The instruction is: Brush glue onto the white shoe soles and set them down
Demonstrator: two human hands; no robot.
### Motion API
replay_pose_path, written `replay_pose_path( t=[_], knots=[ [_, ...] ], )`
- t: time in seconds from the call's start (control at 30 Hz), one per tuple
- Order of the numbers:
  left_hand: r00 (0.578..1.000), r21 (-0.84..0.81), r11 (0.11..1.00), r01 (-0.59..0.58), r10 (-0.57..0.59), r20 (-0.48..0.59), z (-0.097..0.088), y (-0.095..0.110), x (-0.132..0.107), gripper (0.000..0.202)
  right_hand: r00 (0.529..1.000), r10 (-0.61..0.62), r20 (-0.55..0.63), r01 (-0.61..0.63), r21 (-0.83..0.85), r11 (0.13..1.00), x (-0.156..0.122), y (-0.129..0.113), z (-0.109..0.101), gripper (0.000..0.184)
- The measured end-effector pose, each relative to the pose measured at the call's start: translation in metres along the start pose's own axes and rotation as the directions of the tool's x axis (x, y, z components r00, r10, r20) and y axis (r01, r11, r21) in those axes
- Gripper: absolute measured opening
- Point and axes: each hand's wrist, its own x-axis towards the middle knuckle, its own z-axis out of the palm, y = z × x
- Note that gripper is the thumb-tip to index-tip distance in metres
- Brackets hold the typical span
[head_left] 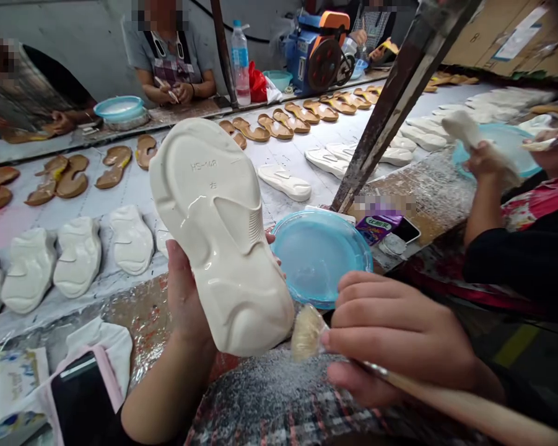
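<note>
A white shoe sole (223, 229), wet and glossy in places, stands tilted up in front of me with its moulded face toward the camera. My left hand (190, 297) is closed around it from behind, fingertips showing at its right edge. My right hand (399, 334) grips a brush (308, 331) with pale bristles and a long wooden handle. The bristle tip is beside the sole's lower right edge; I cannot tell whether they touch. Just behind the brush sits a light blue basin (322, 257), with what looks like pale liquid inside.
White soles (78, 257) and brown soles (279, 124) line the white-covered table. A slanted post (394, 105) rises at right. A phone (81, 396) lies lower left. Co-workers sit across and at right, one hand (485, 161) holding a white piece. A blue machine (311, 56) stands behind.
</note>
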Motion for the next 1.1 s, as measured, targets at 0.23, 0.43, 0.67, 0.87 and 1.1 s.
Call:
replay_pose_path(
  t=[0.23, 0.43, 0.67, 0.87, 1.1],
  knots=[
    [0.984, 0.058, 0.994, -0.088, 0.095, -0.149, 0.007, 0.005, 0.012, 0.076, 0.991, -0.024, -0.134, 0.016, -0.06, 0.998, -0.002, 0.007, 0.007, 0.023],
    [0.965, 0.054, 0.983, -0.177, 0.184, -0.186, 0.02, -0.015, 0.022, 0.064, 0.992, 0.085, -0.095, -0.084, 0.015, 0.996, 0.021, 0.007, 0.0, 0.013],
    [0.901, 0.058, 0.952, -0.302, 0.304, -0.31, 0.026, -0.019, 0.031, 0.061, 0.973, -0.149, -0.178, 0.141, -0.054, 0.988, 0.018, 0.009, 0.03, 0.036],
    [0.902, 0.104, 0.96, -0.259, 0.279, -0.329, 0.022, -0.008, 0.035, 0.068, 0.971, 0.156, -0.18, -0.134, 0.13, 0.982, 0.005, 0.012, 0.018, 0.009],
    [0.958, 0.126, 0.982, -0.138, 0.164, -0.237, 0.001, -0.008, 0.028, 0.058, 0.966, 0.133, -0.221, -0.097, 0.169, 0.981, 0.001, 0.013, 0.015, 0.008]
  ],
)
